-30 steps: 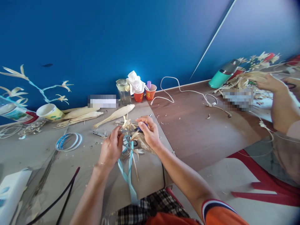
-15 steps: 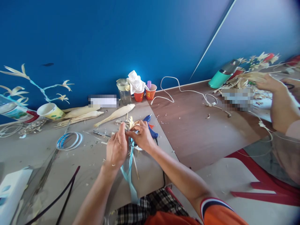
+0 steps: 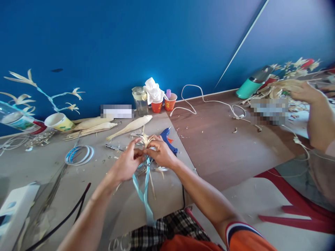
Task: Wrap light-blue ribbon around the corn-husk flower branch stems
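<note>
Between my hands is a pale flower of dried husk [image 3: 145, 140], its petals pointing up and away from me. My left hand [image 3: 128, 161] pinches at the flower's base, thumb and fingertips close together. From the right, my right hand [image 3: 162, 153] grips the same base with thumb and forefinger; the exact contact is partly hidden. A light-blue ribbon [image 3: 147, 204] hangs from below the fingers down to my lap. Just beyond my right hand lies a blue glue gun [image 3: 167, 139]. A pen-like metal tool [image 3: 113, 147] rests left of the flower.
Rolls of tape [image 3: 79, 155] lie at the left, near a paper cup [image 3: 59, 122] with husk flowers. Dried husks [image 3: 131, 127], a jar [image 3: 140, 101] and red cups [image 3: 170, 102] stand or lie along the wall. Another person's hand [image 3: 305, 93] works at the right.
My left hand has turned and dropped lower, its raised fingers now bent in toward the flower's base. More of the flower shows. My right hand stays nearly in place.
</note>
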`<action>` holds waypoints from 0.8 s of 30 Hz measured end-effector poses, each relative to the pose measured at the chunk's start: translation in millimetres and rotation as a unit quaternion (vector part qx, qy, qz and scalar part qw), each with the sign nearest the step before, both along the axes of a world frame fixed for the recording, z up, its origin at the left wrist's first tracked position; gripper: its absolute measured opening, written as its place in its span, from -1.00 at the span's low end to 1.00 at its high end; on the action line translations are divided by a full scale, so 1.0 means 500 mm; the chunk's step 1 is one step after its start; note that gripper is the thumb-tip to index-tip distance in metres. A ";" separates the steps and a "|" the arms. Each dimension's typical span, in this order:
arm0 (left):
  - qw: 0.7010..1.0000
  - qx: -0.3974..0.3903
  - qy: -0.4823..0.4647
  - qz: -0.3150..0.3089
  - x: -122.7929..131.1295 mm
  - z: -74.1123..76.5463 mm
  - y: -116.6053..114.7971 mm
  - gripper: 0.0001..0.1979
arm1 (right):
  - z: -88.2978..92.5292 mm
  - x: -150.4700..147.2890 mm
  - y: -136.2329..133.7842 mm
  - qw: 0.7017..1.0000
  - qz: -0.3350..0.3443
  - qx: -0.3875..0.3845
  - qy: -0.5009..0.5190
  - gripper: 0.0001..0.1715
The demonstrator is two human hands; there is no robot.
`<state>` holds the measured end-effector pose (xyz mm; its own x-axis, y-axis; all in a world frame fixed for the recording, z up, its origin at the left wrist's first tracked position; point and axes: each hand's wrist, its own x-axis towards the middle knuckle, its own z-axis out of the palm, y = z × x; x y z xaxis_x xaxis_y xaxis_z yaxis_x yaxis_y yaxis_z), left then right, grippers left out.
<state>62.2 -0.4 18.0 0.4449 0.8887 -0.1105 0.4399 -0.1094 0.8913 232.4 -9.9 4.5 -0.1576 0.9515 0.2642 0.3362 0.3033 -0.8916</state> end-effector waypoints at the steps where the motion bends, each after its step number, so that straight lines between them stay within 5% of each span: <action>1: 0.999 -0.028 -0.012 -0.013 -0.005 0.006 0.003 -0.38 | 0.002 0.001 0.000 1.000 0.016 0.007 0.003 -0.83; 5: 0.988 -0.132 -0.048 -0.070 -0.019 0.034 0.007 -0.40 | 0.009 0.000 -0.002 0.996 0.074 0.027 0.030 -0.83; 9: 0.980 -0.151 -0.073 -0.107 -0.018 0.047 0.008 -0.53 | 0.012 -0.004 -0.009 0.996 0.068 0.027 0.051 -0.82; 14: 0.995 -0.038 -0.071 0.062 -0.024 0.046 0.030 -0.56 | 0.003 0.005 -0.008 0.978 -0.076 0.040 0.191 -0.73; 17: 0.967 0.057 -0.114 0.220 -0.039 0.057 0.053 -0.51 | -0.009 0.011 0.004 0.946 -0.135 -0.002 0.293 -0.60; 20: 0.925 0.112 -0.217 0.291 -0.048 0.079 0.070 -0.43 | -0.019 -0.002 0.011 0.928 -0.093 -0.108 0.344 -0.55; 24: 0.916 0.111 -0.249 0.295 -0.042 0.111 0.072 -0.43 | -0.018 -0.038 -0.009 0.886 0.034 -0.247 0.391 -0.35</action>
